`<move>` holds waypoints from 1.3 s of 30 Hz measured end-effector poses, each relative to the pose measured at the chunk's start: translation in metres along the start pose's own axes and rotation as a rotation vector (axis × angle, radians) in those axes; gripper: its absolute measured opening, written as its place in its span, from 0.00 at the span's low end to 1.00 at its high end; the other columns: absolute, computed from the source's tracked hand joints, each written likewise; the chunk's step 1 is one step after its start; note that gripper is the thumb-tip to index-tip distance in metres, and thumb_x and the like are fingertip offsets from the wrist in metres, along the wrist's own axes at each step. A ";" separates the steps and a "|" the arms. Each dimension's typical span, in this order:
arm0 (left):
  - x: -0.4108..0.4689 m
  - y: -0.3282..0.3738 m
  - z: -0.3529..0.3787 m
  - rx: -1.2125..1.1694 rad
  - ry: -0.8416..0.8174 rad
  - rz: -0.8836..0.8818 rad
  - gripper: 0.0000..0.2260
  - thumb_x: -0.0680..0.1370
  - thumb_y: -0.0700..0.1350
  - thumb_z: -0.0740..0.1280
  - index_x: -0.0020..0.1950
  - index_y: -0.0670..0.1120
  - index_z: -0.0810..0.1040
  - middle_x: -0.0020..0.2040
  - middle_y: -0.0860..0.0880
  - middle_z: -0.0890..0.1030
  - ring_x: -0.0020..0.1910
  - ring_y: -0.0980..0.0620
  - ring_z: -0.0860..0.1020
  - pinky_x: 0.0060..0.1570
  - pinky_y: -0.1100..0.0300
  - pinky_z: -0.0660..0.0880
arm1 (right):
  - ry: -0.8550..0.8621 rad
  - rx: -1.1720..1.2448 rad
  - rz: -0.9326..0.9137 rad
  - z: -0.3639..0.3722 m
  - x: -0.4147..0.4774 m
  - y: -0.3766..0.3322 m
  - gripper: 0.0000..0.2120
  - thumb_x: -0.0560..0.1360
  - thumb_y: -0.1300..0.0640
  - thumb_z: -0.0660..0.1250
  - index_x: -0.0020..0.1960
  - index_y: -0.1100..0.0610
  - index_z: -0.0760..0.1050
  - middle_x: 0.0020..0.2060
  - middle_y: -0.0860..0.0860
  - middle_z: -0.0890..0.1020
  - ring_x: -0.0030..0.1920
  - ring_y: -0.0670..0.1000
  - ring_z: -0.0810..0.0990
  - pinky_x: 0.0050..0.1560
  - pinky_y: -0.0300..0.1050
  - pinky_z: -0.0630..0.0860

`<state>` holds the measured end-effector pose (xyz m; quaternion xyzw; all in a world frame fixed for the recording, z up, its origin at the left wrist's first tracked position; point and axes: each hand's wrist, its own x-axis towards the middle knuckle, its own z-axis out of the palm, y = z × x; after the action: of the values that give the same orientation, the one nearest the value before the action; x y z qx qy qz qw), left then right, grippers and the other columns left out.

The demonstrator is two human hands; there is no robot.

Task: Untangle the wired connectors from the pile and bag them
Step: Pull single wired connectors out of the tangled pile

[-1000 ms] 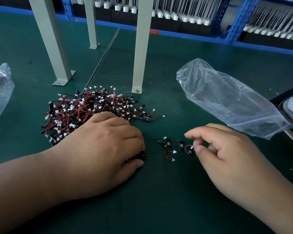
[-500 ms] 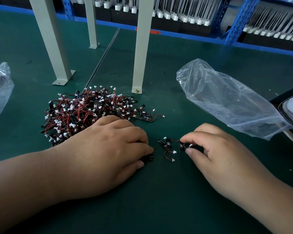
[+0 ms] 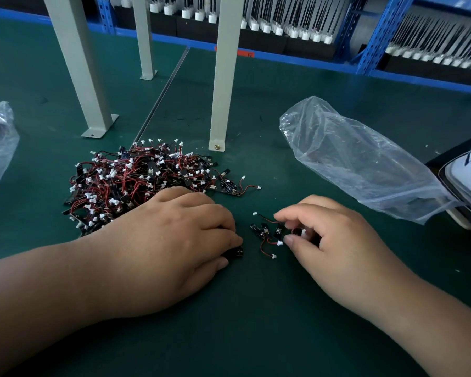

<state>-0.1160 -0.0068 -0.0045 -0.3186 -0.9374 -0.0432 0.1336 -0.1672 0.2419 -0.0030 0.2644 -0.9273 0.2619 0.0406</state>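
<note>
Our left hand (image 3: 174, 240) is curling down onto the green mat (image 3: 256, 322), pinching a small black connector board (image 3: 235, 253) between thumb and fingertips. Our right hand (image 3: 337, 240) is pinching a loose cluster of red-wired connectors (image 3: 264, 232) lying between the hands. We are seeing the tangled pile (image 3: 136, 183) beyond the left hand. The clear plastic bag (image 3: 365, 164) is lying nearer the right hand, slanting from far-left to near-right, with open mat between.

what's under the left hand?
A black connector pokes out from beneath the left hand; whether more lie under the palm is hidden. It also covers the near edge of the pile.
</note>
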 end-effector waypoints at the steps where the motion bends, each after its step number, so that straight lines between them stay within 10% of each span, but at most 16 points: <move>1: 0.000 0.000 0.000 0.001 0.004 0.005 0.13 0.79 0.55 0.59 0.60 0.58 0.78 0.57 0.60 0.76 0.56 0.55 0.75 0.60 0.51 0.72 | 0.000 0.006 -0.001 -0.001 0.000 0.001 0.15 0.74 0.63 0.71 0.52 0.45 0.81 0.45 0.40 0.76 0.47 0.43 0.76 0.44 0.32 0.71; 18: 0.003 0.006 -0.004 0.046 0.169 0.176 0.07 0.79 0.46 0.64 0.47 0.52 0.82 0.43 0.55 0.81 0.41 0.49 0.80 0.54 0.50 0.74 | 0.217 0.008 -0.154 -0.011 -0.013 -0.012 0.10 0.74 0.57 0.68 0.54 0.49 0.82 0.46 0.39 0.78 0.49 0.44 0.79 0.46 0.30 0.71; 30: 0.000 0.006 -0.013 -0.001 -0.035 -0.152 0.24 0.78 0.68 0.53 0.53 0.55 0.82 0.57 0.58 0.80 0.55 0.52 0.79 0.60 0.50 0.70 | 0.263 0.102 -0.172 -0.014 -0.012 -0.011 0.07 0.74 0.61 0.69 0.47 0.51 0.83 0.41 0.42 0.81 0.43 0.46 0.80 0.41 0.34 0.73; 39: -0.001 0.007 -0.012 0.006 -0.061 -0.179 0.23 0.78 0.65 0.56 0.61 0.54 0.80 0.60 0.59 0.79 0.59 0.54 0.77 0.67 0.48 0.65 | 0.256 0.090 -0.168 -0.013 -0.010 -0.007 0.09 0.73 0.65 0.72 0.47 0.53 0.83 0.40 0.44 0.81 0.43 0.48 0.80 0.41 0.37 0.73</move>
<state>-0.1086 -0.0037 0.0069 -0.2344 -0.9659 -0.0423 0.1017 -0.1562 0.2480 0.0096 0.3072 -0.8763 0.3306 0.1684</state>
